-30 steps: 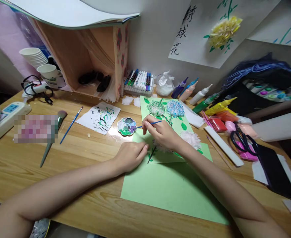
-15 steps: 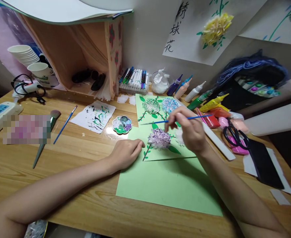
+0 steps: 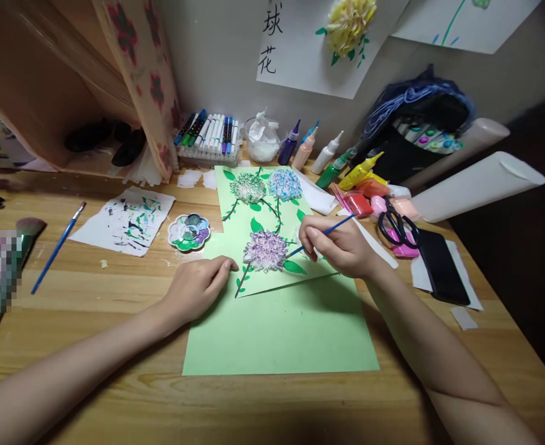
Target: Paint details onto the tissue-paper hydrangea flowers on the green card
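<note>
My right hand (image 3: 334, 244) pinches a thin blue paintbrush (image 3: 332, 227) near its front. The brush tip points down-left at the right edge of a textured purple-and-white flower (image 3: 265, 251), one of several raised flowers on a light green painted sheet (image 3: 295, 283). Part of that sheet, including a pale flower, is hidden by the right hand. Beneath it lies a larger plain green sheet (image 3: 276, 346). My left hand (image 3: 200, 284) rests curled, fingers together, by the painted sheet's left edge. A flower-shaped palette (image 3: 189, 233) with green, purple and grey paint sits just beyond it.
Left of the palette are a paint-smeared tissue (image 3: 128, 222), another blue brush (image 3: 59, 247) and a large soft brush (image 3: 10, 272). Markers (image 3: 210, 136), a tissue-filled bowl (image 3: 263, 139) and paint bottles (image 3: 326, 153) line the back. Black scissors (image 3: 397, 225) and a phone (image 3: 442, 266) lie right.
My right hand has lowered the brush from above the sheet to the purple flower's right edge. The view has shifted right and down; my left hand stays by the sheet's left edge.
</note>
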`<state>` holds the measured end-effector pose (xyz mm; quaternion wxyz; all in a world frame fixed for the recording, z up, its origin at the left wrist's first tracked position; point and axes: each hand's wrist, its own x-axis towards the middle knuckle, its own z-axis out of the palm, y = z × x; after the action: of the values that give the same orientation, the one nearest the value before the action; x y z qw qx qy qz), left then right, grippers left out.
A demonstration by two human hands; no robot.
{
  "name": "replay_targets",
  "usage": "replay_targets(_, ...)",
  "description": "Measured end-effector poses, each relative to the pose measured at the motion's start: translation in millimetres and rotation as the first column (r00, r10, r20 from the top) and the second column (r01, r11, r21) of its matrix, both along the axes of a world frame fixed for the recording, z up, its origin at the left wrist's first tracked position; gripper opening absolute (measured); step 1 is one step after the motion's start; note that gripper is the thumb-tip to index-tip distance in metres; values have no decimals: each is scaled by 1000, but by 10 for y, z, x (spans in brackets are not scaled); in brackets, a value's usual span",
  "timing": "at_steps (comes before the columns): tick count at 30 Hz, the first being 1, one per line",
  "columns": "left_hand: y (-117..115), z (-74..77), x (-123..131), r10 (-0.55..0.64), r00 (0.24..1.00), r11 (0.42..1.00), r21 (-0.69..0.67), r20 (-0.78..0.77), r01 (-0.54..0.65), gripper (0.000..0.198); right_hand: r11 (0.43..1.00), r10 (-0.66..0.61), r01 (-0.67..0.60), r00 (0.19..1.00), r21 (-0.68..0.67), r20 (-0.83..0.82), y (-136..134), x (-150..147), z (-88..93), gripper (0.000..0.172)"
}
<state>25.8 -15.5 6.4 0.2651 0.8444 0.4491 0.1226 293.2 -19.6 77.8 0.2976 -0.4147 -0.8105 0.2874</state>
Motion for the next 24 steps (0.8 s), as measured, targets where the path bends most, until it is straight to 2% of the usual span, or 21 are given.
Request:
replay_targets(6,3,3,13,8,1000,1000,-16,-1,-8,41,999,23,-26,997,45,69,35,-43,2,33)
replay_targets(24,1,17,17,14,1000,999,-34,-18,-14,43,998,10,-11,1000,63,28,24,-26,-4,34)
